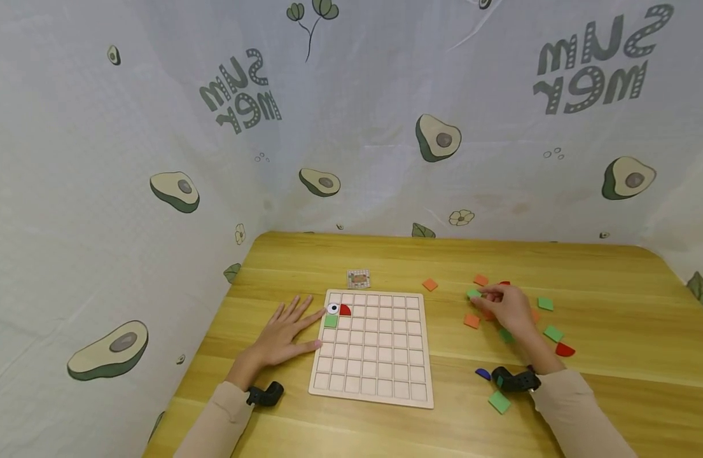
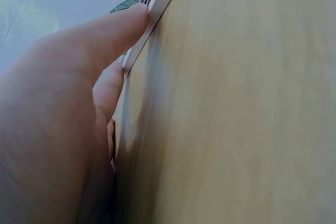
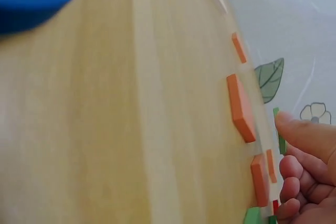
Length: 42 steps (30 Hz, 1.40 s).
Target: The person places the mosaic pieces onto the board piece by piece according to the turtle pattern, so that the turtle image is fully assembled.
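Observation:
My left hand (image 1: 279, 336) lies spread on the table, its thumb and index finger touching the left edge of a wooden grid board (image 1: 380, 369). In the left wrist view the thumb (image 2: 123, 27) meets the board's side. On the board's upper left cells are a round eye tile (image 1: 333, 308), a red quarter-circle tile (image 1: 345, 310) and a green square tile (image 1: 331, 322). Right of the board, my right hand (image 1: 508, 310) pinches another green square tile (image 1: 474, 294) between thumb and fingers. The right wrist view shows this green tile (image 3: 282, 144) held above the table surface.
Several loose tiles surround the right hand, among them an orange square (image 1: 471, 320), a red piece (image 1: 565, 350) and a green square (image 1: 545, 304). A blue piece (image 1: 483, 374) lies near the right wrist. Behind the board is a small picture card (image 1: 359, 278). A printed curtain (image 1: 374, 114) hangs behind the table.

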Tool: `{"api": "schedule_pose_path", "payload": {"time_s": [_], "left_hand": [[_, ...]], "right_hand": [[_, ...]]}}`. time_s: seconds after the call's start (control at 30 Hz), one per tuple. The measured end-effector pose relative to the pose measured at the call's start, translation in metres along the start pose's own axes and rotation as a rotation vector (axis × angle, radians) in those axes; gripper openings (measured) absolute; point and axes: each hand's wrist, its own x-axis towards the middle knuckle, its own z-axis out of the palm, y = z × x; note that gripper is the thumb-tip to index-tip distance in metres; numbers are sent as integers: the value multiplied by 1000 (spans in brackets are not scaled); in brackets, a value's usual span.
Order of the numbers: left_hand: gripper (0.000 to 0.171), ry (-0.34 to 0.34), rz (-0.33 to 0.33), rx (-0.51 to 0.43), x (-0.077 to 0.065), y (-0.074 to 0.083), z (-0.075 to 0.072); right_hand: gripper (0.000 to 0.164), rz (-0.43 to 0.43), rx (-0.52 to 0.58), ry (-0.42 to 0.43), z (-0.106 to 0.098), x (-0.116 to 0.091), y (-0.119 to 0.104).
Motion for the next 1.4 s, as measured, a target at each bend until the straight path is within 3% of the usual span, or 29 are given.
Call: {"api": "schedule_pose_path", "payload": {"time_s": [0.4,0.63,0.93,1.4], "left_hand": [[71,5,5,1,3,4,-5],[71,2,11,-4,3,5,-4],[71,19,4,2,2,1,-1],[71,4,-7,8,0,-1,-1]], "right_hand": [[34,10,74,-27,-8,3,-22],[29,-41,111,-73,-4,3,-46],[21,-138,174,-119,22,3,-74],[21,-200,273,-236,79,2,-118]]}}
